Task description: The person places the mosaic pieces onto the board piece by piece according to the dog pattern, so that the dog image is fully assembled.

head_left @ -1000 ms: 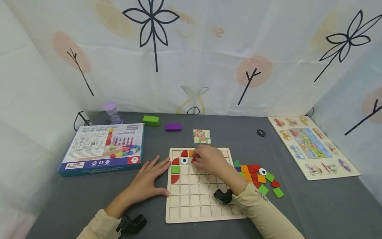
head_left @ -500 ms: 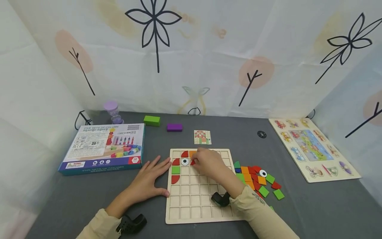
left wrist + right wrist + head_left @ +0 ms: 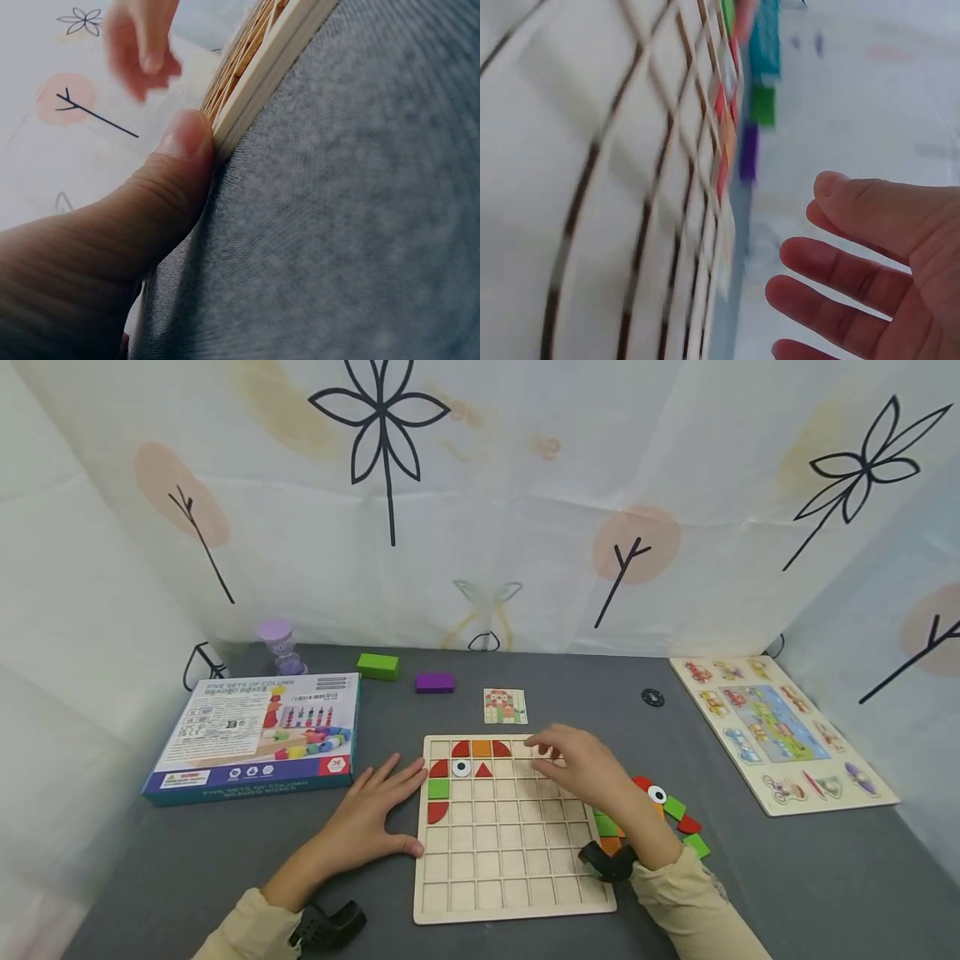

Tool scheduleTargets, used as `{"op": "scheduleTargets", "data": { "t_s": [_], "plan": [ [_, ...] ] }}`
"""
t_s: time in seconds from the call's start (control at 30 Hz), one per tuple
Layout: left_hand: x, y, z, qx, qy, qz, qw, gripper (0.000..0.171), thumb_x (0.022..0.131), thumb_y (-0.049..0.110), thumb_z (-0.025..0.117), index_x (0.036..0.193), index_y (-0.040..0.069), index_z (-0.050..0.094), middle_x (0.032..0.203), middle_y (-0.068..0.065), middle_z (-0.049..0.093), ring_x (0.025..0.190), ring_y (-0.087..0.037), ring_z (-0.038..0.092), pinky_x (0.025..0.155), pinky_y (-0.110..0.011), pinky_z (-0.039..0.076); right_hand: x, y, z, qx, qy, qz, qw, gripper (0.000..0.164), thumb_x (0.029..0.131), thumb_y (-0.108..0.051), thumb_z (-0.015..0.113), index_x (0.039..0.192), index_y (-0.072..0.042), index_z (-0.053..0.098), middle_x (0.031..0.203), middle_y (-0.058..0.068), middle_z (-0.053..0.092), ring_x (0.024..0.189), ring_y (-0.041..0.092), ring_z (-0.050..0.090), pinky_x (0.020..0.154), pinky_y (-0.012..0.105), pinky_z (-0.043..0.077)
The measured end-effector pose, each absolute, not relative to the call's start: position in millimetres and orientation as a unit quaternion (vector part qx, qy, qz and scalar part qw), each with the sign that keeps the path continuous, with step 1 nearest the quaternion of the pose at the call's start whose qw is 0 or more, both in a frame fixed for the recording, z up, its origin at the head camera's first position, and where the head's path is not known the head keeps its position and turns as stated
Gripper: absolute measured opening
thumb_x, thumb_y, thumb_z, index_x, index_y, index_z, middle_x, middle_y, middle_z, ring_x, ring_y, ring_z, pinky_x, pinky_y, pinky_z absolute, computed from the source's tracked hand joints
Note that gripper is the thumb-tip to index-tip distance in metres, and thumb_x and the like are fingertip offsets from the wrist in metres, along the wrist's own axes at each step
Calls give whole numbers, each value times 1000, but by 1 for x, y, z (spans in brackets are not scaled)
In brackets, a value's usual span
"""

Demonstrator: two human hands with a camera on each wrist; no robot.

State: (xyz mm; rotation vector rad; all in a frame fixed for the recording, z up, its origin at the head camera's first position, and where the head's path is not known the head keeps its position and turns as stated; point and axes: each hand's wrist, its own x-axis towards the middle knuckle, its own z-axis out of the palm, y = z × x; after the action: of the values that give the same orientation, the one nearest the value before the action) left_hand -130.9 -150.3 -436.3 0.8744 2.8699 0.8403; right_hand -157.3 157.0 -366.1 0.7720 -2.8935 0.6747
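Observation:
A wooden grid board (image 3: 480, 864) lies on the grey table. In its upper left cells sit red quarter-round tiles (image 3: 438, 812), a green square tile (image 3: 438, 789), an orange square tile (image 3: 482, 749), a white eye tile (image 3: 461, 768) and a red triangle tile (image 3: 483, 770). My left hand (image 3: 367, 818) rests beside the board, fingers spread; its thumb (image 3: 180, 150) touches the board's side edge in the left wrist view. My right hand (image 3: 577, 764) hovers above the board's upper right, fingers loosely bent, holding nothing, as the right wrist view also shows.
Loose tiles (image 3: 675, 808) lie right of the board, partly hidden by my right arm. A pattern card (image 3: 505, 706) lies behind it. Around stand a printed box (image 3: 255, 735), an hourglass (image 3: 281, 647), green (image 3: 378, 666) and purple (image 3: 435, 682) blocks, a black disc (image 3: 653, 697) and a picture puzzle (image 3: 783, 735).
My right hand has let go of the red triangle tile and moved right, uncovering it and a red quarter-round tile in the top row. My left hand stays put.

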Motion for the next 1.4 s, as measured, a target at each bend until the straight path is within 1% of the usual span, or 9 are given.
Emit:
{"op": "scheduleTargets", "data": {
  "t_s": [0.23,0.33,0.43,0.6,0.67,0.93,1.17,1.27,1.4],
  "plan": [
    [-130,-150,-434,278,922,268,8,99,55,66,61,136,19,32,142,6,24,132,-28,11,99,-55,6,-141,241,-365,165,-962,216,34,30,78,-13,65,107,-9,61,95,5,59,74,12,52,60,27,45],
    [-130,-149,-435,278,923,265,9,99,55,67,61,136,20,31,142,6,24,132,-27,11,99,-55,6,-137,267,-367,126,-970,206,16,28,78,-13,64,105,-8,61,95,7,59,74,14,51,61,28,44],
    [-130,-149,-435,277,924,263,9,99,55,66,61,136,20,31,142,6,24,132,-28,11,99,-55,6,-135,282,-368,101,-976,192,-18,26,77,-15,66,101,-7,62,88,5,58,71,14,50,59,29,42],
    [-130,-150,-436,274,925,263,7,99,55,67,62,136,21,31,142,6,24,132,-28,11,99,-55,6,-137,287,-367,75,-977,170,-102,24,74,-23,68,91,-7,60,73,0,51,63,14,44,53,27,37],
    [-130,-150,-436,274,925,264,9,98,55,66,62,136,21,31,142,6,24,132,-28,11,99,-55,6,-137,286,-369,67,-977,169,-116,24,74,-23,68,90,-7,59,71,1,48,62,14,43,52,27,36],
    [-130,-148,-434,272,926,262,16,98,55,65,63,136,20,31,142,6,24,132,-28,11,99,-55,5,-137,288,-372,43,-982,141,-118,26,76,-27,66,91,-8,57,67,1,45,57,14,41,49,27,32],
    [-131,-150,-437,274,924,267,13,99,55,66,62,137,21,30,142,7,23,132,-29,10,99,-55,6,-138,285,-367,32,-984,122,-126,29,71,-30,70,88,-11,56,66,1,45,56,14,42,47,27,32],
    [-131,-151,-437,274,924,266,8,99,54,66,62,136,21,31,142,6,24,132,-28,11,99,-55,6,-137,284,-367,31,-984,121,-126,27,72,-28,70,87,-11,56,67,1,46,57,14,42,48,27,33],
    [-132,-147,-437,278,922,269,9,100,54,66,62,136,20,31,142,6,25,132,-28,11,99,-55,6,-133,282,-365,43,-987,121,-96,23,74,-25,67,89,-11,57,72,0,52,62,14,47,52,29,39]
  ]
}}
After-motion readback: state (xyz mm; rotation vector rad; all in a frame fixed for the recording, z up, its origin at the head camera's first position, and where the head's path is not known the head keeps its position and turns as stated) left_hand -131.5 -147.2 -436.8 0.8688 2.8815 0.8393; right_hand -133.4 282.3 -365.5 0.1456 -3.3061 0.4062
